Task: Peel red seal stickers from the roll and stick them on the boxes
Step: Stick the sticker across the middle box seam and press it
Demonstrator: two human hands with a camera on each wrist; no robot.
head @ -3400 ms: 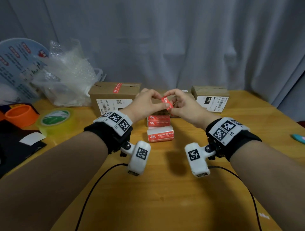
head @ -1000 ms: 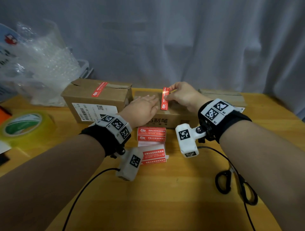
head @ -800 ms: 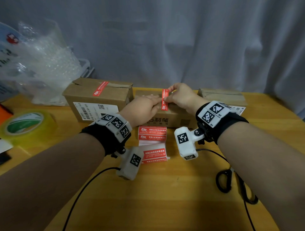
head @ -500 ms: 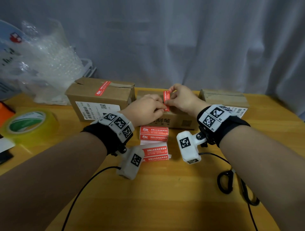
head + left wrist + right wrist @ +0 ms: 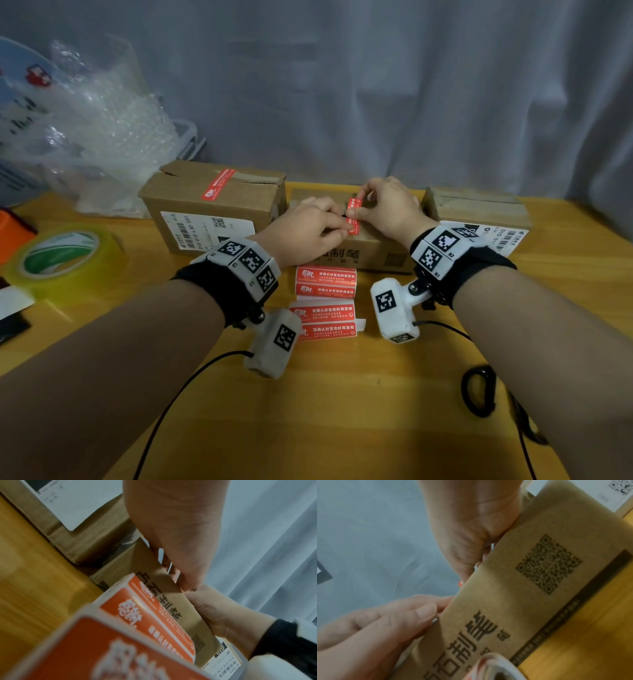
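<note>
A red seal sticker (image 5: 355, 215) stands tilted over the top of the middle cardboard box (image 5: 373, 251). My right hand (image 5: 360, 202) pinches its far end, lifted off the box. My left hand (image 5: 342, 224) has curled fingers pinching the near end at the box's top front edge. In the right wrist view only a red sliver of the sticker (image 5: 460, 583) shows above the box (image 5: 522, 588). Two sticker rolls (image 5: 325, 282) (image 5: 323, 320) lie in front of the box. The left box (image 5: 191, 205) carries a red sticker (image 5: 216, 185). A right box (image 5: 476, 212) has none visible.
A yellow-green tape roll (image 5: 58, 260) and a bubble-wrap bag (image 5: 96, 137) sit at the left. Black scissors (image 5: 479, 394) lie at the right under my forearm. A grey curtain (image 5: 376, 85) hangs close behind the boxes. Camera cables trail over the near table.
Both hands carried the sticker from mid-air above the rolls forward to the middle box. My left hand came off the box top to the sticker's near end, and the sticker has come down lower.
</note>
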